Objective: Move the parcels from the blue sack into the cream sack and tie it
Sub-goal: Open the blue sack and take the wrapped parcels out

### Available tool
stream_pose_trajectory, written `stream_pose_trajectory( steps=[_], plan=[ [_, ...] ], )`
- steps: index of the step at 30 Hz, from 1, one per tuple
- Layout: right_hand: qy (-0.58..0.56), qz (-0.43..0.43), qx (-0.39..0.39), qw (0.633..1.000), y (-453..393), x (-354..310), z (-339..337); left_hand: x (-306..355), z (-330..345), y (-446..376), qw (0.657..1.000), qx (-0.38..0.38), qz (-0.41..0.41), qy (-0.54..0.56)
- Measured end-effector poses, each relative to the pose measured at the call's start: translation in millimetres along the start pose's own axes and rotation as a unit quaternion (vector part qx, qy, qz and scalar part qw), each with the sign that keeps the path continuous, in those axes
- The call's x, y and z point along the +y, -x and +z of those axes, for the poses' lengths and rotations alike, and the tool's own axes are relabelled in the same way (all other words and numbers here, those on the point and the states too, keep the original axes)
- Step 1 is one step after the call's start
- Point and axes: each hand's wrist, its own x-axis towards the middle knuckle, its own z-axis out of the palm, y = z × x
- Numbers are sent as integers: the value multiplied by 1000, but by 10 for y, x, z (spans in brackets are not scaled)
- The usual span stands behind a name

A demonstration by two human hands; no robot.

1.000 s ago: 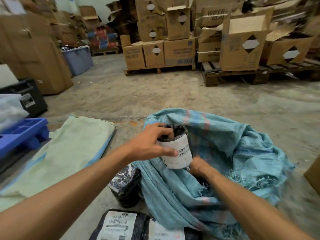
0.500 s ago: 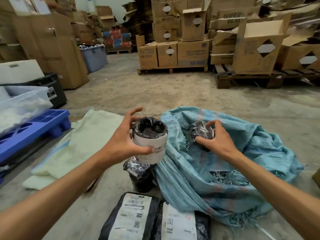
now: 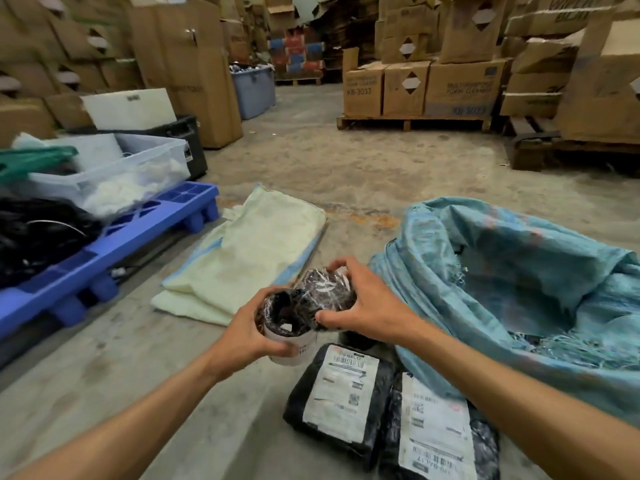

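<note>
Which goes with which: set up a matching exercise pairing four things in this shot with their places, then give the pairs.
Things:
1. cream sack
2. cylindrical parcel
3. small wrapped parcel
4. flat labelled parcels

Places:
A. in the right hand
B. on the floor near the blue sack
C. flat on the floor, beside the blue pallet
D. in the left hand

Pairs: 1-C, 2-D, 3-A, 4-B
</note>
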Motion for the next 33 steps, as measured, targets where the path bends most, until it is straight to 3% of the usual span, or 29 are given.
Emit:
stream_pose_trajectory(
  steps=[6, 17, 25, 33],
  plan=[
    [-8, -6, -58, 998, -36, -133, 670, -488, -312, 346, 998, -13, -63, 24],
    [80, -31, -154, 984, 104, -273, 1212, -984, -273, 900, 982, -148, -113, 31],
    [145, -77, -213, 963, 303, -197, 1322, -1285, -67, 1135, 985, -118, -112, 53],
    [157, -101, -249, 950, 306, -207, 1298, -1295, -142, 1059, 982, -147, -121, -10]
  ],
)
